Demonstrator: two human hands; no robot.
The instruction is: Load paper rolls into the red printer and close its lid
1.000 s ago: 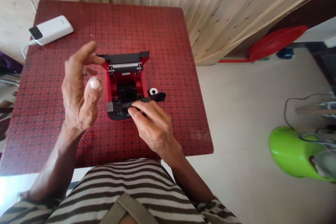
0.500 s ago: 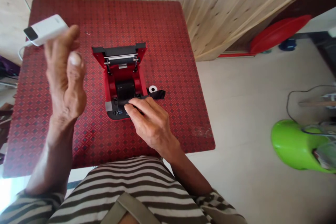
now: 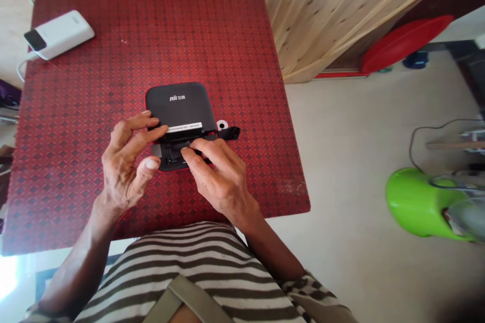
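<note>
The printer lid (image 3: 181, 103) is down, seemingly not latched, left hand (image 3: 127, 164) loose upon it, right hand (image 3: 222, 175) pinching black film (image 3: 177, 151).

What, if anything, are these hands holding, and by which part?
The right hand seems to pinch the black strip at its right side; the left hand touches the lid without a clear grip.

Room over the table (image 3: 242, 50) beyond the lidded machine (image 3: 182, 108) — white device (image 3: 64, 31) far left, possibly a small roll (image 3: 226, 124) just right of the machine.
</note>
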